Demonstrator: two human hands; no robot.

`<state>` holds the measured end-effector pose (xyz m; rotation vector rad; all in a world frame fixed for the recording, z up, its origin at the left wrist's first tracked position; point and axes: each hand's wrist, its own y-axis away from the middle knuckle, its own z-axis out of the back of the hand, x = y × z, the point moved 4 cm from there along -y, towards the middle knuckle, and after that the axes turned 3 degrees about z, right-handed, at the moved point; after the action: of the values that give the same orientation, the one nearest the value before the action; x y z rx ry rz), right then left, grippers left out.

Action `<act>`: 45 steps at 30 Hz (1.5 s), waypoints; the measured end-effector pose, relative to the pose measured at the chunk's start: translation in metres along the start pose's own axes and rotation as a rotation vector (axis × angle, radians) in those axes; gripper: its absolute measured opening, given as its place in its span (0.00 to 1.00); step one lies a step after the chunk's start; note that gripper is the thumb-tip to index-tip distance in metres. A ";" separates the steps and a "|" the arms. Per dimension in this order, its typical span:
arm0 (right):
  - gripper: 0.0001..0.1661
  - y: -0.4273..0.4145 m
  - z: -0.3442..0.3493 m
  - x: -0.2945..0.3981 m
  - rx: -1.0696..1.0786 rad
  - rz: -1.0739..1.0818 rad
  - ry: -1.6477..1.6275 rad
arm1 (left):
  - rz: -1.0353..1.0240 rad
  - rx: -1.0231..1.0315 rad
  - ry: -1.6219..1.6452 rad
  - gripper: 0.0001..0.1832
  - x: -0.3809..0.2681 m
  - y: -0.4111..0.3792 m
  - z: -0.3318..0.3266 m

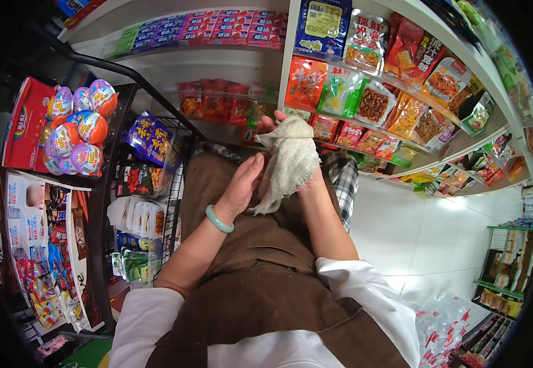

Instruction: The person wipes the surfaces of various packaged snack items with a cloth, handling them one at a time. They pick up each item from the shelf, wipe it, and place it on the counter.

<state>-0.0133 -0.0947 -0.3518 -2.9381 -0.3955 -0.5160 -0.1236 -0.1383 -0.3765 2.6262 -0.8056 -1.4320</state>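
A frayed, off-white cloth hangs over my right hand in front of my lap. It covers most of that hand; fingertips show past its upper left edge. My left hand is beside the cloth's left edge with its thumb up, and its other fingers are partly hidden. Whether the left fingers grip the cloth cannot be made out. A pale green bangle circles the left wrist. Beneath both hands spreads a brown apron.
Snack packets fill the white shelves ahead and to the right. On the left, a dark rack holds chocolate eggs and bagged snacks. Bottles in clear wrap stand on the pale tiled floor at right.
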 end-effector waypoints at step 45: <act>0.22 0.013 0.114 -0.043 -0.262 -0.170 0.060 | -0.227 -0.486 -1.403 0.29 0.037 -0.020 0.008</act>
<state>-0.0127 -0.0978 -0.4747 -3.1449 -0.6191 -0.7270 -0.1053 -0.1363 -0.4157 1.0974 -0.0459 -2.9653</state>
